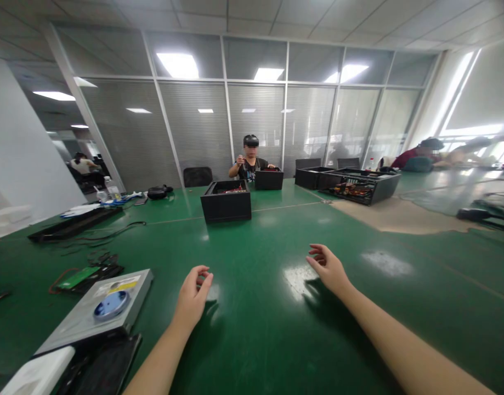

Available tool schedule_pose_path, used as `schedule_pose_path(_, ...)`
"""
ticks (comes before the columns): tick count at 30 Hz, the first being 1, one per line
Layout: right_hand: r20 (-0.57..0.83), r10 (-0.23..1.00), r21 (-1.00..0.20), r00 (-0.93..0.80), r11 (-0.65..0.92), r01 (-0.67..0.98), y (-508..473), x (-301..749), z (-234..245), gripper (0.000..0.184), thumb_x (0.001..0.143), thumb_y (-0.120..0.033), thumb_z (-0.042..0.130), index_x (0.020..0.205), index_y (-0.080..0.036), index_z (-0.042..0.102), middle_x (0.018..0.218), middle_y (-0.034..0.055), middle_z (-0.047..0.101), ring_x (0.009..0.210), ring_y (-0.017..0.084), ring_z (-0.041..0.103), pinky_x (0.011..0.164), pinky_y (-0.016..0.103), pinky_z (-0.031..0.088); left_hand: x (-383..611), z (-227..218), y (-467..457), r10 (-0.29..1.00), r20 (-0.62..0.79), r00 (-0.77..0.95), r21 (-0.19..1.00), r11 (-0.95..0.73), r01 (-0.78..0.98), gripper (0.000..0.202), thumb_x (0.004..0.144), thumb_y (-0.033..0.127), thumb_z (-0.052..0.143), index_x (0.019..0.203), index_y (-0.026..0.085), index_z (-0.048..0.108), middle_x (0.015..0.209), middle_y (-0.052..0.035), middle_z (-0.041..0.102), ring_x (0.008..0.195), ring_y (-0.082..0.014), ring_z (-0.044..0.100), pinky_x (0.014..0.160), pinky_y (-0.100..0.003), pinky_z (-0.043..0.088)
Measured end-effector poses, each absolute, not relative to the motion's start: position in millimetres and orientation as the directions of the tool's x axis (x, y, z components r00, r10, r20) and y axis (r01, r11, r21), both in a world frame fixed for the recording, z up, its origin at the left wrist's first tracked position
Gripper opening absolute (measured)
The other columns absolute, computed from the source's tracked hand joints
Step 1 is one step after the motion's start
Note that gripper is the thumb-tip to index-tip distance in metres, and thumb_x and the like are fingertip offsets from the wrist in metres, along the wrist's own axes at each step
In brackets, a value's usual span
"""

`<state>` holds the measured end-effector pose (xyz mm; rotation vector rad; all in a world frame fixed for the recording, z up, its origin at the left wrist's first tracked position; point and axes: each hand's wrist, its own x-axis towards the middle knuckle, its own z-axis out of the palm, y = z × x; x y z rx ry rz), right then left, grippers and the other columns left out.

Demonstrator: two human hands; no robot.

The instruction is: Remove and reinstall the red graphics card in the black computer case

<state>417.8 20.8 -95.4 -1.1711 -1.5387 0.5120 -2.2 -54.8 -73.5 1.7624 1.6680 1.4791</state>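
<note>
My left hand hovers over the green table, fingers loosely curled, holding nothing. My right hand is held out further right, fingers half bent and apart, also with nothing in it. Closest to my left hand is a grey metal drive with a blue round label, lying at the lower left. A black open case stands further back, straight ahead of both hands.
A green circuit board with cables lies left of the drive. Black cases stand at the back right. A person sits across the table behind another black box. A long black panel lies far left.
</note>
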Motion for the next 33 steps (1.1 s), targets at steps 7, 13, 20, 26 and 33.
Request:
schedule_pose_path(7, 0.573, 0.816, -0.716, -0.073, 0.542, 0.439, 11, 409, -81, 0.046, 0.089, -0.039, 0.065, 0.129, -0.018, 0.055, 0.113, 0.0119, 0.067, 0.09, 0.021, 0.065, 0.081, 0.041, 0.055, 2, -67, -57, 0.882, 0.428, -0.199, 0.765, -0.235, 0.599, 0.041, 0.089, 0.057, 0.056, 0.109, 0.021, 0.062, 0.097, -0.0047, 0.065, 0.076, -0.0204, 0.065, 0.073, -0.037, 0.055)
schedule_pose_path(13, 0.671, 0.736, -0.626, -0.088, 0.627, 0.465, 8, 413, -72, 0.041, 0.089, -0.033, 0.064, 0.127, -0.02, 0.057, 0.112, 0.0106, 0.066, 0.094, 0.021, 0.065, 0.085, 0.042, 0.055, -1, -67, -56, 0.883, 0.424, -0.2, 0.762, -0.229, 0.606, 0.043, 0.087, 0.059, 0.058, 0.107, 0.022, 0.063, 0.094, -0.004, 0.066, 0.073, -0.0203, 0.066, 0.071, -0.036, 0.055)
schedule_pose_path(20, 0.833, 0.549, -0.382, -0.07, 0.662, 0.645, -21, 413, -24, 0.037, 0.092, -0.033, 0.062, 0.127, -0.022, 0.059, 0.124, 0.0118, 0.063, 0.118, 0.025, 0.059, 0.105, 0.045, 0.046, -8, -73, -51, 0.891, 0.414, -0.188, 0.762, -0.226, 0.607, 0.048, 0.086, 0.064, 0.058, 0.11, 0.021, 0.062, 0.096, -0.0051, 0.066, 0.075, -0.0213, 0.066, 0.073, -0.037, 0.056)
schedule_pose_path(26, 0.757, 0.653, -0.316, 0.025, 0.333, 0.888, 37, 473, 55, 0.047, 0.098, -0.05, 0.045, 0.123, -0.016, 0.067, 0.133, 0.016, 0.062, 0.128, 0.03, 0.053, 0.112, 0.046, 0.035, -9, -76, -46, 0.907, 0.39, -0.161, 0.767, -0.223, 0.601, 0.05, 0.084, 0.065, 0.06, 0.108, 0.022, 0.065, 0.098, -0.0062, 0.068, 0.08, -0.0226, 0.068, 0.072, -0.036, 0.057)
schedule_pose_path(33, 0.208, 0.976, -0.251, 0.061, -0.007, 0.968, 107, 523, 77, 0.058, 0.084, -0.065, 0.061, 0.113, -0.016, 0.075, 0.119, 0.0172, 0.071, 0.108, 0.03, 0.066, 0.097, 0.041, 0.046, -7, -80, -40, 0.927, 0.345, -0.15, 0.773, -0.19, 0.605, 0.051, 0.083, 0.066, 0.059, 0.107, 0.021, 0.065, 0.098, -0.0071, 0.069, 0.079, -0.0225, 0.067, 0.074, -0.037, 0.056)
